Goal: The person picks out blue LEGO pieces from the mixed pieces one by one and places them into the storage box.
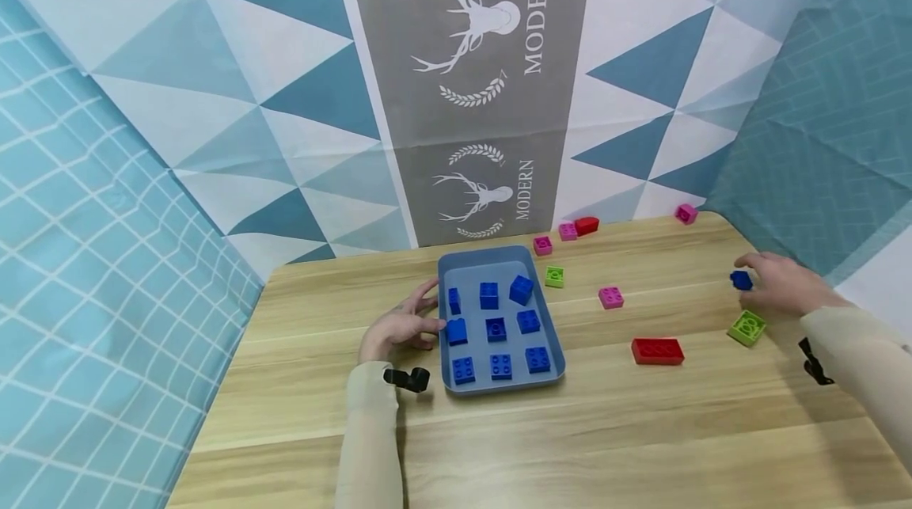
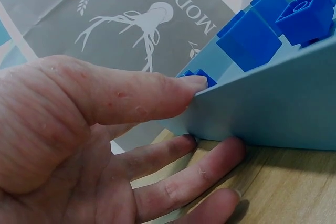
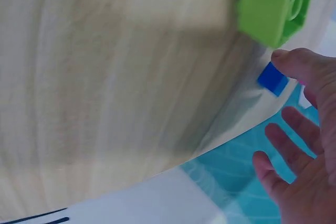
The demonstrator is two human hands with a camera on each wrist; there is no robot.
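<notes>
A grey-blue tray (image 1: 503,389) holds several blue toy bricks (image 1: 488,295), set out in rough rows. At its left side is my left hand (image 1: 400,330). In the left wrist view the thumb lies on the tray's rim, and extended fingers (image 2: 184,187) touch the foot of its outer wall. Far to the right, my right hand (image 1: 780,285) has a blue brick (image 1: 742,280) between thumb and index finger. The right wrist view shows that brick at the thumb tip; the index finger is mostly hidden. A green brick (image 1: 746,328) lies just nearer than this hand.
Between tray and right hand lie a long red brick (image 1: 657,351), a pink brick (image 1: 610,298) and a smaller green brick (image 1: 554,277). Along the back edge are more pink bricks (image 1: 568,231) and a red piece (image 1: 587,226). Patterned cloth (image 1: 492,121) hangs behind the wooden table (image 1: 306,406).
</notes>
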